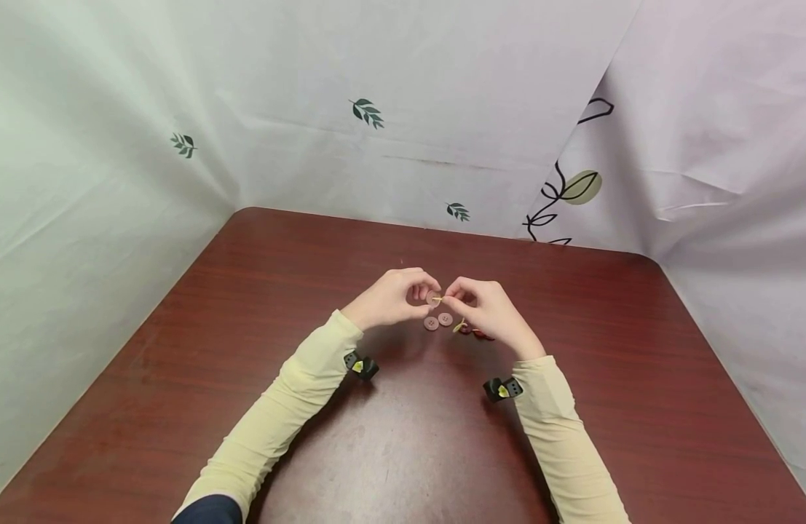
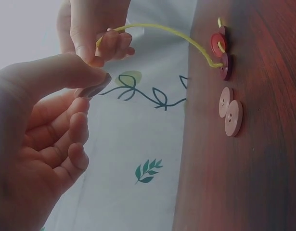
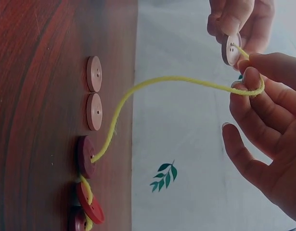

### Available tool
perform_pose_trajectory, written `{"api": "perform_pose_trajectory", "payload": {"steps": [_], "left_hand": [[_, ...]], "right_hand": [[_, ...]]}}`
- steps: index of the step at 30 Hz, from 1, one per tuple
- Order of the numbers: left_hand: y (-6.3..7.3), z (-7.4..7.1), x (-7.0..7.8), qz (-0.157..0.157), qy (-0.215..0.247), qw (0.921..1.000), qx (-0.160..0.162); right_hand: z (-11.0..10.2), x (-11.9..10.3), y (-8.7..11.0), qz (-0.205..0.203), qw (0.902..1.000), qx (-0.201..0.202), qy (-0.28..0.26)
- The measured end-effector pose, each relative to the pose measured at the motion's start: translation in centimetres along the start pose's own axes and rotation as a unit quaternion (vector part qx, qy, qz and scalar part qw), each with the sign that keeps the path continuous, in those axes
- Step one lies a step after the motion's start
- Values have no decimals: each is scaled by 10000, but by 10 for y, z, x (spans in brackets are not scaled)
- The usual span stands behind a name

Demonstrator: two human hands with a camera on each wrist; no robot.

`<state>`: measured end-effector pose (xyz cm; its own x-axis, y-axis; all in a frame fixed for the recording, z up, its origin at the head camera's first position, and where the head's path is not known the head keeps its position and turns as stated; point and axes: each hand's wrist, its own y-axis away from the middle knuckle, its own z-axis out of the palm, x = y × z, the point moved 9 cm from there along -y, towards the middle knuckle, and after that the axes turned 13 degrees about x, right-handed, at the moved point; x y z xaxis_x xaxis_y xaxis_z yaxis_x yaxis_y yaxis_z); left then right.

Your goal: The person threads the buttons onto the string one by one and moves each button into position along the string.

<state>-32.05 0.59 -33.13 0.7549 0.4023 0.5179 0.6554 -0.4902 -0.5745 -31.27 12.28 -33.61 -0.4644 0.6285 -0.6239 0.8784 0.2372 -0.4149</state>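
Note:
My left hand (image 1: 397, 297) pinches a pale pink button (image 3: 231, 49) by its edge between thumb and fingers. Close beside it, my right hand (image 1: 484, 309) pinches the end of a yellow cord (image 3: 176, 78) between thumb and index finger. The cord's tip is at one of the button's holes in the right wrist view. From the right hand the cord arcs down to a dark red button (image 3: 86, 156) on the table, then runs on through a red button (image 2: 218, 44) and another dark one (image 3: 77, 220).
Two loose pink buttons (image 1: 432, 323) lie side by side on the brown table (image 1: 376, 451), just below the hands. A white cloth (image 1: 298, 145) with leaf prints hangs behind the table's far edge. Each wrist wears a small black camera (image 1: 366, 368).

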Motion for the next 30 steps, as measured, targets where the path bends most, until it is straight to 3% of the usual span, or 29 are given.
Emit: {"api": "perform_pose_trajectory", "payload": {"steps": [22, 30], "left_hand": [[0, 4, 0, -33, 85, 9999, -42], [-1, 2, 0, 62, 59, 9999, 107]], "right_hand": [[11, 5, 2, 305, 9979, -313, -472], [6, 4, -1, 8, 9990, 180, -400]]}}
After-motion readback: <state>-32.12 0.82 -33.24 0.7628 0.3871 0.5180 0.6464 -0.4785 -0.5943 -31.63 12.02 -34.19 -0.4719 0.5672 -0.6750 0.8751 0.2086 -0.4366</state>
